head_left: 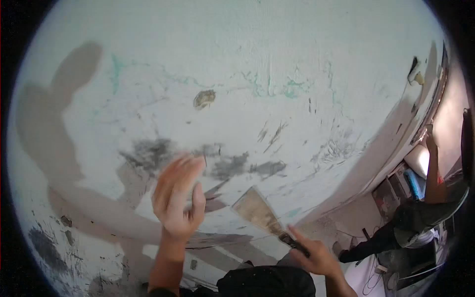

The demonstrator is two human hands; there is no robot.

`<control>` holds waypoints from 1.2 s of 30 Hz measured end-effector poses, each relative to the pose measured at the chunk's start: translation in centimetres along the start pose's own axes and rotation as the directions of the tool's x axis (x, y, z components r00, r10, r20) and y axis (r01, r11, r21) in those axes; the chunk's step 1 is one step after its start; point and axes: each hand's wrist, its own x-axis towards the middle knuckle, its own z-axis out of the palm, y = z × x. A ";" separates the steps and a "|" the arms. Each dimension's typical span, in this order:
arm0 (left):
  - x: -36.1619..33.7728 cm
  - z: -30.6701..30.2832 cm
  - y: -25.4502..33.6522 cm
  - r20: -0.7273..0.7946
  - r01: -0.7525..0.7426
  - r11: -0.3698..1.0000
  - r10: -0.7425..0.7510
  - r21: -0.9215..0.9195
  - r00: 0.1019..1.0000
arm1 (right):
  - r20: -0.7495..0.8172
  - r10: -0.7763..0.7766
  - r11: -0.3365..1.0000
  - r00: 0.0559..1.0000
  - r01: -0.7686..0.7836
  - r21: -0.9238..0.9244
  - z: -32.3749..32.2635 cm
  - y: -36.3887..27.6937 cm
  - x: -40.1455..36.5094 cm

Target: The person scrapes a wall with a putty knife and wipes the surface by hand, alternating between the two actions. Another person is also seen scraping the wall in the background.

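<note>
My right hand is closed round the dark handle of a putty knife, whose wide, stained blade points up and left toward the wall. My left hand is raised in front of the wall beside dark smudges, its fingers blurred; what it holds, if anything, cannot be made out. The white wall carries green paint traces, grey-black patches, scratches and a brownish chipped hole.
At the right, another person in dark clothes stretches an arm toward the wall's edge. Near them are a white sack, a blue object, boxes and cables on the floor. A wall corner runs down the right side.
</note>
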 end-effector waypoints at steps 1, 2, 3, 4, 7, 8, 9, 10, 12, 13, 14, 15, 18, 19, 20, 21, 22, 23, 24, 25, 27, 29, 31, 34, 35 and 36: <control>1.6 -0.3 -0.3 -0.071 -0.081 0.991 0.089 0.109 0.993 | -0.088 0.039 0.997 0.995 -0.033 0.069 -0.1 -0.3 -0.8; 3.0 0.5 -0.4 -0.081 -0.080 0.990 0.089 0.113 0.993 | -0.089 0.032 0.998 0.995 -0.027 0.060 0.0 0.0 -1.6; 4.5 2.2 -0.1 -0.008 -0.069 0.985 0.072 0.159 0.997 | -0.218 0.045 0.995 0.975 -0.025 0.094 0.1 0.4 -2.5; 5.9 4.4 0.4 0.061 -0.063 0.976 0.051 0.207 0.997 | -0.344 0.056 0.992 0.937 -0.012 0.126 0.3 0.8 -3.1; 4.4 10.8 1.4 0.353 -0.516 0.856 0.469 0.046 0.810 | -0.490 0.035 0.952 0.871 0.120 0.283 1.4 2.0 -4.2; 4.6 10.6 2.2 0.369 -0.544 0.836 0.483 0.077 0.794 | -0.569 0.020 0.930 0.822 0.195 0.313 1.4 2.1 -4.0; 6.0 9.5 1.6 0.335 -0.472 0.872 0.409 0.132 0.849 | -0.647 0.043 0.927 0.761 0.211 0.310 1.5 1.5 -4.2; 7.3 8.1 0.9 0.299 -0.401 0.899 0.339 0.177 0.892 | -0.647 0.021 0.924 0.762 0.231 0.303 1.0 2.1 -4.0; 8.6 6.5 1.1 0.275 -0.372 0.904 0.309 0.213 0.910 | -0.664 -0.101 0.927 0.741 0.313 0.207 0.7 3.5 -4.1; 8.5 6.3 1.3 0.251 -0.333 0.915 0.275 0.227 0.928 | -0.639 -0.060 0.886 0.767 0.336 0.320 0.9 4.5 -4.4; 7.3 6.9 1.3 0.254 -0.334 0.916 0.277 0.221 0.927 | -0.641 -0.054 0.886 0.766 0.332 0.322 0.9 4.7 -4.5; 5.5 7.9 1.4 0.391 -0.534 0.846 0.487 0.011 0.781 | -0.611 -0.039 0.880 0.791 0.317 0.355 0.8 4.9 -4.5; 4.2 7.2 2.4 0.482 -0.579 0.770 0.628 -0.268 0.611 | -0.625 -0.035 0.876 0.780 0.325 0.357 0.9 5.2 -3.4; 4.6 6.3 2.7 0.511 -0.470 0.826 0.562 -0.310 0.651 | -0.614 -0.046 0.902 0.788 0.297 0.314 0.6 4.6 -3.2; 5.1 5.6 2.6 0.504 -0.486 0.823 0.565 -0.294 0.653 | -0.600 -0.061 0.925 0.797 0.271 0.267 0.1 3.9 -3.0; 5.6 4.9 2.6 0.470 -0.442 0.847 0.531 -0.296 0.705 | -0.571 -0.100 0.913 0.815 0.303 0.273 -0.8 3.0 -2.9; 6.1 4.3 2.4 0.432 -0.397 0.867 0.495 -0.300 0.754 | -0.572 -0.126 0.911 0.810 0.323 0.256 -1.5 3.0 -2.4; 7.1 4.2 2.1 0.400 -0.524 0.824 0.564 -0.215 0.723 | -0.570 -0.269 0.873 0.776 0.447 0.196 -2.5 2.9 -2.0; 7.9 3.7 2.1 0.397 -0.529 0.823 0.565 -0.207 0.723 | -0.558 -0.396 0.819 0.729 0.555 0.145 -3.2 2.7 -2.0; 8.7 3.1 2.1 0.410 -0.397 0.862 0.501 -0.315 0.762 | -0.582 -0.435 0.814 0.687 0.576 0.072 -4.4 2.6 -2.2; 9.3 2.9 1.9 0.500 -0.044 0.832 0.374 -0.554 0.782 | -0.622 -0.467 0.780 0.628 0.625 0.045 -6.5 1.3 -2.1; 9.5 3.1 2.4 0.527 0.391 0.419 0.279 -0.819 0.803 | -0.659 -0.516 0.730 0.547 0.683 -0.004 -7.6 -0.2 -0.4; 10.5 2.8 3.3 0.535 0.577 -0.191 0.231 -0.794 0.813 | -0.830 -0.339 0.663 0.442 0.739 0.123 -7.8 -1.6 1.1; 11.2 2.2 4.3 0.508 0.501 -0.525 0.145 -0.688 0.849 | -0.742 -0.454 0.631 0.494 0.766 0.124 -9.2 -2.4 2.8; 11.2 2.1 4.3 0.540 0.518 -0.513 0.121 -0.685 0.833 | -0.715 -0.509 0.651 0.479 0.758 0.044 -9.7 -2.6 3.4; 10.7 2.4 3.5 0.586 0.617 -0.284 0.193 -0.734 0.787 | -0.741 -0.518 0.630 0.427 0.776 0.007 -9.9 -2.6 3.9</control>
